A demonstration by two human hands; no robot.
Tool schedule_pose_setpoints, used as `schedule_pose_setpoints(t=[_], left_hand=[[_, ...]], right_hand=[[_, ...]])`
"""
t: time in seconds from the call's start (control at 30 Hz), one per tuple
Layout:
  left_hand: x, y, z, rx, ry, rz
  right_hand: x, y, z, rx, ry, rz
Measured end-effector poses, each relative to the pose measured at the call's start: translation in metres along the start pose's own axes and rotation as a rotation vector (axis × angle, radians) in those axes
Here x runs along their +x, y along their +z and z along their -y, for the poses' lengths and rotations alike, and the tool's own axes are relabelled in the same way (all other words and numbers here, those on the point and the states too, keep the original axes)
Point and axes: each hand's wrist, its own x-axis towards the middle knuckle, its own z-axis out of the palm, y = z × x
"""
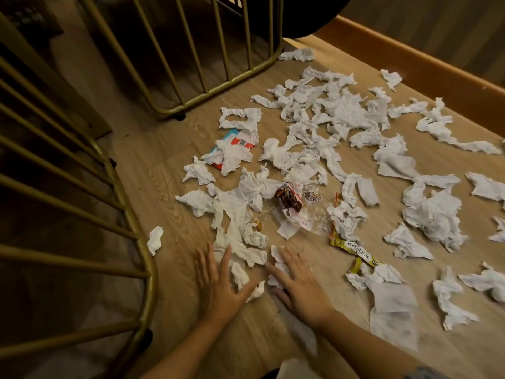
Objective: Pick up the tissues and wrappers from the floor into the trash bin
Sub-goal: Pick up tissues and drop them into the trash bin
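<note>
Several crumpled white tissues (336,124) lie scattered over the wooden floor (169,165). Among them are a brown chocolate wrapper (288,199), a clear plastic wrapper (314,214), a yellow wrapper (355,248) and a red, white and blue wrapper (232,140). My left hand (218,285) lies flat with spread fingers on the floor, touching small tissues (240,274) near the front. My right hand (297,283) is also flat and spread, resting on a small tissue (277,254). Neither hand holds anything. No trash bin is in view.
Gold metal chair frames stand at the left (142,242) and at the back (218,86). A dark round object (308,15) sits at the top. A wooden skirting board (410,64) runs along the right back edge. A white object (295,369) peeks in at the bottom.
</note>
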Motion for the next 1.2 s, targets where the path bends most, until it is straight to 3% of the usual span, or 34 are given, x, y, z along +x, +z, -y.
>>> schedule_pose_setpoints(t=[0.07,0.2,0.27,0.43,0.6,0.7,0.77,0.9,1.03,1.2], left_hand=[[0.015,0.001,-0.002,-0.092,0.01,0.036],[0.036,0.0,0.0,-0.247,0.169,0.092],[0.032,0.0,0.0,-0.289,0.181,0.022],[0.02,-0.012,-0.002,-0.401,-0.172,-0.266],[0.052,-0.048,0.013,-0.454,-0.311,-0.473],[0.081,-0.066,0.03,-0.5,-0.405,-0.518],[0.098,-0.067,0.046,-0.365,-0.469,-0.523],[0.108,-0.051,0.068,-0.158,-0.514,-0.373],[0.088,-0.039,0.065,-0.196,-0.543,-0.322],[0.075,-0.037,0.053,-0.289,-0.388,-0.381]], right_hand=[[0.003,0.001,-0.002,0.063,-0.037,0.023],[-0.006,-0.003,-0.008,0.231,0.062,-0.076],[-0.008,-0.007,-0.013,0.228,0.086,-0.135],[0.014,-0.021,-0.018,0.331,0.282,-0.239],[0.07,-0.034,0.007,0.375,0.282,-0.327],[0.113,-0.038,0.027,0.407,0.206,-0.23],[0.141,-0.035,0.039,0.386,0.128,-0.136],[0.165,-0.008,0.062,0.427,0.12,0.027],[0.132,0.024,0.065,0.158,-0.086,0.252],[0.079,0.032,0.052,0.29,-0.179,0.055]])
